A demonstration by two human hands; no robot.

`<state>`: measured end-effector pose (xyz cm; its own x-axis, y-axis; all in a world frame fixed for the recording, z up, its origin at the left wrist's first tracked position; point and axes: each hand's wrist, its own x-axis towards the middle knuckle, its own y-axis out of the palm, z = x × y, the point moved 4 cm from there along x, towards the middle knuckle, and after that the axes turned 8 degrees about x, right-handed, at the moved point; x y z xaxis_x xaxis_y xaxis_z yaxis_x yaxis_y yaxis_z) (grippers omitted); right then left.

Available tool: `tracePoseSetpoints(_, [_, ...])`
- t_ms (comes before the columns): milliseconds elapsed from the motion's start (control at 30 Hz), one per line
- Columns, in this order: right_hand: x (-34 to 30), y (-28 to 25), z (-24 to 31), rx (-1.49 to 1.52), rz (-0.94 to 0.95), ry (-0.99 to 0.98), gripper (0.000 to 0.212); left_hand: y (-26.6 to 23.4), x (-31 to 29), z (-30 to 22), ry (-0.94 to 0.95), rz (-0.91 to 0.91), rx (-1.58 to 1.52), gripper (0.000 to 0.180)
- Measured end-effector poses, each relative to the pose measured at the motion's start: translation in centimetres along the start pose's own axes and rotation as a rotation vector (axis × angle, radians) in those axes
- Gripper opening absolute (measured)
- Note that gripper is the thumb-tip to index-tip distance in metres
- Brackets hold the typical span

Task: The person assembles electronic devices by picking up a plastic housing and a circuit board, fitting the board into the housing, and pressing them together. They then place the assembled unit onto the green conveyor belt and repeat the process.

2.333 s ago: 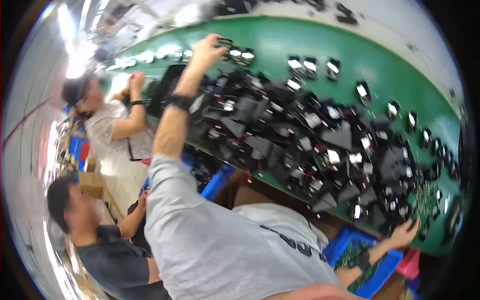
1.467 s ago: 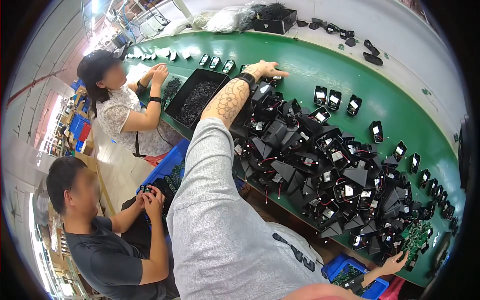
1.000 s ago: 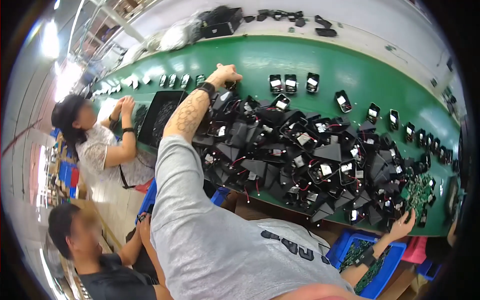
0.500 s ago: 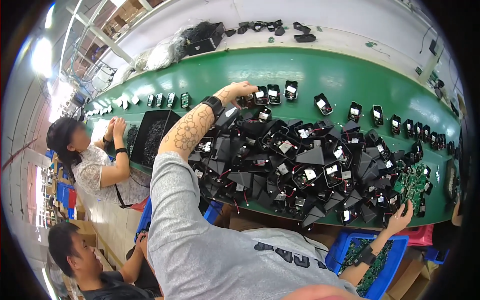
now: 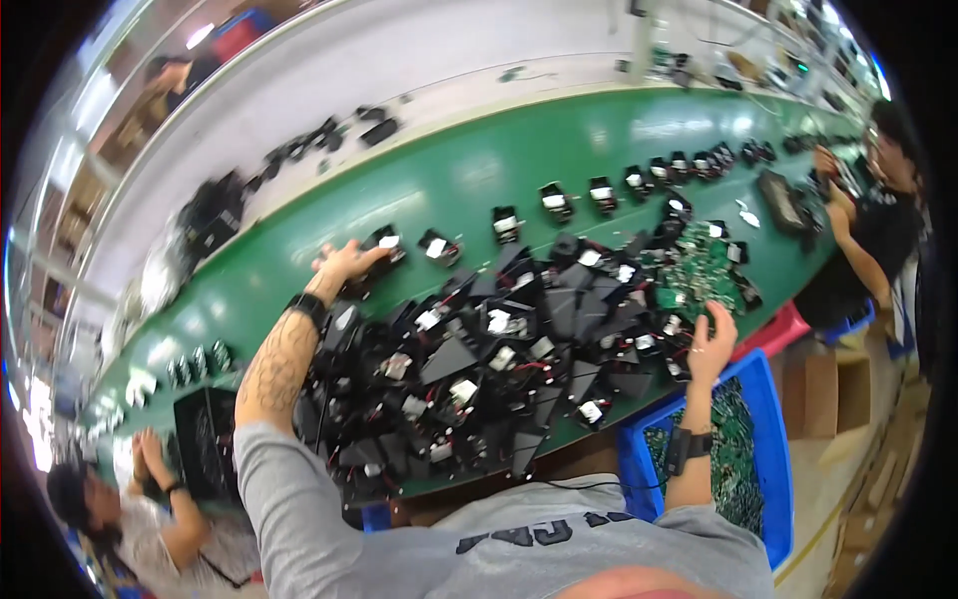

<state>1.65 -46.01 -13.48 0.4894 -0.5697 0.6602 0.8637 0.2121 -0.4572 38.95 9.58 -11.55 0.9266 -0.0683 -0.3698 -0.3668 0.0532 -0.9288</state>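
My left hand (image 5: 347, 262) reaches over the green workbench with fingers spread. Its thumb side touches or lies right beside a black plastic housing (image 5: 382, 243) with a white-topped part inside, at the left end of a row of similar housings. Another dark housing is partly hidden below that hand. Held over the bench's near right edge, my right hand (image 5: 713, 337) has its fingers apart and slightly curled, with nothing seen in it. Just beyond it lies a heap of green circuit boards (image 5: 694, 272). Between my arms spreads a large pile of black housings (image 5: 449, 361) with red wires.
A blue bin (image 5: 768, 419) of circuit boards stands below the bench at right, near a cardboard box (image 5: 836, 394). A black tray (image 5: 200, 439) sits at left. One co-worker (image 5: 160, 519) is at left, another (image 5: 878, 220) at far right.
The view has swung to the right, bringing the right-hand co-worker into sight. My left hand remains by the row of housings, its fingers now more spread. My right hand stays beside the circuit boards.
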Motion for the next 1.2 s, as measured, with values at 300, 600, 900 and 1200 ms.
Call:
tracePoseSetpoints(300, [-0.9,-1.4,0.2,-0.023,-0.015,0.097,0.026,-2.1,-3.9,-5.5,-0.097,-0.079,-0.065,0.079])
tracePoseSetpoints(600, [-0.1,-1.5,-1.3,-0.052,-0.008,-0.035,0.025,-1.9,-5.6,-8.6,-0.04,-0.106,0.033,0.079])
tracePoseSetpoints(900, [-0.1,-0.3,-2.8,0.012,0.074,-0.085,0.027,0.4,-5.1,-6.3,0.008,-0.242,-0.084,0.068])
tracePoseSetpoints(1200, [0.6,-1.8,-6.8,-0.148,0.055,-0.168,0.027,0.1,-4.6,-8.4,0.095,-0.266,-0.112,0.075])
